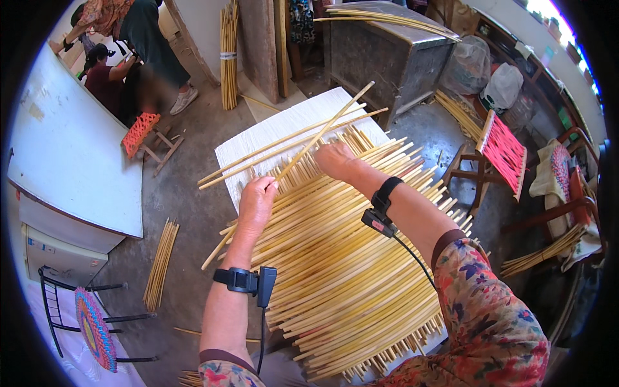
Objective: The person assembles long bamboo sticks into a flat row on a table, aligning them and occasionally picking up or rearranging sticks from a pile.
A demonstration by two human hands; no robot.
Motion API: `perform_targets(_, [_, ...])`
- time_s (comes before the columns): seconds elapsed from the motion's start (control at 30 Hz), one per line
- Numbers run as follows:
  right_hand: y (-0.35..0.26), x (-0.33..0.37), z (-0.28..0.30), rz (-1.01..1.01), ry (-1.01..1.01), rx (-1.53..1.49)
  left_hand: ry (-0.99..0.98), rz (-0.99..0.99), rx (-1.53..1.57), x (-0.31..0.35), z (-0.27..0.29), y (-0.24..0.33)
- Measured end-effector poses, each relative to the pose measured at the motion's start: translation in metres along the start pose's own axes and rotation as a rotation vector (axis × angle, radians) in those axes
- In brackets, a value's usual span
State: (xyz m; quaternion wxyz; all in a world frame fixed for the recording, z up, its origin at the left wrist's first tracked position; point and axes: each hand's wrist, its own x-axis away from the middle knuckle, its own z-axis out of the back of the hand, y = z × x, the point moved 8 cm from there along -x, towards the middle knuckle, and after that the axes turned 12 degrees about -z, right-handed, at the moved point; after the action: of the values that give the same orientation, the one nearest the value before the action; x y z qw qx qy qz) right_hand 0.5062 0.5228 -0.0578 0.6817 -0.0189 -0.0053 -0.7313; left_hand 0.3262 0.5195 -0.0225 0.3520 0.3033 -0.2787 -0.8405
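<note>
"How is the stick lattice (354,245) laid?"
"Flat: pale yellow sticks, packed side by side, over others running crosswise, ends uneven."
"And the single stick (328,128)?"
"Slim, straight, slanting across two loose sticks (258,154) near the lattice's far edge."

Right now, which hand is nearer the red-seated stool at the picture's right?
Right. The right hand is left of the stool, over the layered sticks; the left hand is farther left, at the diagonal stick's near end.
</note>
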Motion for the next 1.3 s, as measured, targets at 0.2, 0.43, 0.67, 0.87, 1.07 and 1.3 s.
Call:
perform_targets(0.2, [0.013, -0.002, 0.002, -0.048, 0.011, -0.129, 0.022, -0.014, 0.05, -0.004, -0.003, 0.003])
perform_targets(0.43, [0.026, 0.035, 0.033, -0.074, 0.031, -1.181, 0.033, 0.06, 0.252, -0.011, -0.009, 0.01])
perform_targets(0.67, [0.025, 0.046, 0.03, -0.082, -0.013, -1.606, 0.005, 0.096, 0.35, -0.025, -0.018, 0.021])
perform_targets(0.87, [0.036, 0.034, 0.02, -0.209, 0.07, -1.585, -0.043, 0.152, 0.285, -0.021, -0.038, 0.006])
perform_targets(1.07, [0.04, 0.011, 0.013, -0.228, 0.185, -1.747, 0.029, 0.189, 0.189, -0.019, -0.033, 0.005])
perform_targets(1.3, [0.047, 0.005, 0.015, -0.178, 0.346, -2.046, -0.014, 0.325, 0.363, -0.013, -0.042, 0.006])
